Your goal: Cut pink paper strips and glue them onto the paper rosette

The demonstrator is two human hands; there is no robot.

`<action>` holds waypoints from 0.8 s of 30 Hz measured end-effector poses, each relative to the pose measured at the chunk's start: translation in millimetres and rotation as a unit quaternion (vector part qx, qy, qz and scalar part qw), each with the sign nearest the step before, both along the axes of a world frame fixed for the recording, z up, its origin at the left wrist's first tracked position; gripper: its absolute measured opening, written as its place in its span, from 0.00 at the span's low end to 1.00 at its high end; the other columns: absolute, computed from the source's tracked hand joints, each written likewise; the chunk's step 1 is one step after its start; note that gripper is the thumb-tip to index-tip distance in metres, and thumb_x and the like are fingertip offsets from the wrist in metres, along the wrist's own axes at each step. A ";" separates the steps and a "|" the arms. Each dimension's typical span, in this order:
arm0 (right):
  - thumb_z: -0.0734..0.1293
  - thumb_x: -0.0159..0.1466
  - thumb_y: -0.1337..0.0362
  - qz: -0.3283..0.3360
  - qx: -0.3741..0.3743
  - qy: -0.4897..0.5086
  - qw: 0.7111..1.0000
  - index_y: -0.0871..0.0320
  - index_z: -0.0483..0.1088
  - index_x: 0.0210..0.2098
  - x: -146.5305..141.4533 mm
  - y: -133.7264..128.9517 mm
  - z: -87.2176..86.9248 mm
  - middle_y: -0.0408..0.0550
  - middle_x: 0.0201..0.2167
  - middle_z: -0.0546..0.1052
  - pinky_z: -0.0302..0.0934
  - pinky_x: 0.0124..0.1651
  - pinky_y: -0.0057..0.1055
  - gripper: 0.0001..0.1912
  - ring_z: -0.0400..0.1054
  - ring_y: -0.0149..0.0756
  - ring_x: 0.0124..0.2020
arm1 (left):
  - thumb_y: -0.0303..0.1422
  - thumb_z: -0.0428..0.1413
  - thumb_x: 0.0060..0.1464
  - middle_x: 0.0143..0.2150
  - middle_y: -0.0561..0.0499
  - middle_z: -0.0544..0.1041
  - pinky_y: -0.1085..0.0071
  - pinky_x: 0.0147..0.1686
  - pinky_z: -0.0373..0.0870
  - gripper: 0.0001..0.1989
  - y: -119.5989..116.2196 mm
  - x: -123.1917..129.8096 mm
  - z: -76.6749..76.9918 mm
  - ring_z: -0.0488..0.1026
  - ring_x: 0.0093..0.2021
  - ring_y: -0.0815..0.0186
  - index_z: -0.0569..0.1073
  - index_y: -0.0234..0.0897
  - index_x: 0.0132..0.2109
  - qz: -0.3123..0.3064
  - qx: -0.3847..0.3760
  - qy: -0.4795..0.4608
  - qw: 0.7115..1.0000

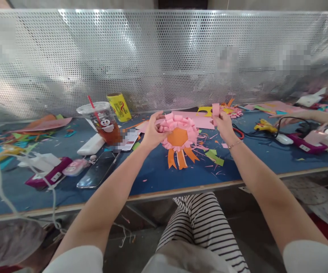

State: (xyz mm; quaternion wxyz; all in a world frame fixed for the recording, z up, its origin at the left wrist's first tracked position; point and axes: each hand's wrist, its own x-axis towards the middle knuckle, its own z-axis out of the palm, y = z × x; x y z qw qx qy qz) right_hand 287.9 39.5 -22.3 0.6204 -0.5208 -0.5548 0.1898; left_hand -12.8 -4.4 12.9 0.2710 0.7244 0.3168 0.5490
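A paper rosette (177,137) with pink looped petals, an orange centre and orange ribbon tails stands over the blue table. Its left edge is in the grip of my left hand (154,132), thumb in front and fingers behind. To the right, my right hand (223,124) pinches a short pink paper strip (215,110), held up apart from the rosette. Pink paper sheets (205,120) lie flat behind the rosette, and thin pink scraps are scattered around its tails.
Left of my arm are a clear drink cup (104,125) with a red straw, a yellow can (119,107), a phone (98,175) and a purple power strip (50,172). A perforated metal screen (141,57) borders the back. Another person's arm (317,116) reaches in at right, near a yellow glue gun (265,126) and cables.
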 end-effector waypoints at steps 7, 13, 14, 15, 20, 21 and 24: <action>0.61 0.53 0.61 -0.003 0.001 -0.047 0.999 0.59 0.64 0.27 -9.8 -14.0 9.3 0.41 0.23 0.68 0.60 0.29 0.28 0.07 0.65 0.29 0.22 | 0.27 0.62 0.35 0.50 0.45 0.69 0.71 0.40 0.68 0.35 1.5 -3.9 -0.1 0.68 0.47 0.64 0.64 0.39 0.54 -0.065 -0.051 0.030 0.996; 0.62 0.54 0.60 0.050 -0.004 -0.008 0.999 0.59 0.65 0.30 -17.7 -15.9 8.4 0.42 0.23 0.69 0.63 0.29 0.27 0.08 0.67 0.28 0.24 | 0.29 0.62 0.36 0.32 0.53 0.71 0.76 0.28 0.63 0.19 2.8 -4.1 0.5 0.66 0.29 0.72 0.72 0.35 0.40 -0.030 -0.075 0.072 0.994; 0.62 0.54 0.60 0.063 -0.006 0.004 0.998 0.59 0.65 0.31 -19.1 -16.0 8.1 0.42 0.24 0.69 0.63 0.30 0.27 0.09 0.68 0.29 0.25 | 0.29 0.62 0.36 0.28 0.55 0.69 0.77 0.25 0.61 0.15 4.0 -5.2 0.6 0.64 0.26 0.74 0.72 0.35 0.36 -0.030 -0.080 0.082 0.993; 0.63 0.54 0.60 0.071 -0.007 0.012 0.997 0.59 0.65 0.31 -20.4 -16.5 8.0 0.42 0.24 0.69 0.64 0.30 0.27 0.08 0.68 0.29 0.26 | 0.29 0.62 0.36 0.24 0.57 0.66 0.78 0.22 0.58 0.12 5.5 -6.7 0.5 0.61 0.23 0.75 0.72 0.35 0.33 -0.032 -0.086 0.090 0.992; 0.64 0.54 0.63 0.079 -0.012 0.018 0.997 0.58 0.65 0.32 -24.7 -20.8 8.4 0.43 0.26 0.70 0.66 0.30 0.28 0.07 0.70 0.31 0.27 | 0.28 0.64 0.33 0.21 0.59 0.64 0.78 0.19 0.56 0.13 13.4 -15.4 -1.3 0.59 0.19 0.77 0.70 0.34 0.30 -0.068 -0.140 0.052 0.986; 0.64 0.53 0.63 0.080 -0.011 0.020 0.997 0.59 0.65 0.32 -25.0 -21.3 8.5 0.43 0.26 0.70 0.66 0.29 0.28 0.07 0.70 0.31 0.26 | 0.28 0.64 0.33 0.22 0.58 0.66 0.78 0.19 0.58 0.14 14.0 -16.2 -1.5 0.61 0.20 0.77 0.70 0.34 0.31 -0.075 -0.147 0.025 0.986; 0.64 0.52 0.64 0.086 -0.012 0.031 0.996 0.59 0.67 0.31 -25.4 -21.4 9.2 0.42 0.25 0.70 0.65 0.27 0.26 0.07 0.69 0.29 0.25 | 0.29 0.66 0.31 0.26 0.56 0.72 0.78 0.22 0.63 0.18 13.8 -16.7 -1.1 0.66 0.22 0.75 0.71 0.34 0.34 -0.096 -0.164 -0.075 0.979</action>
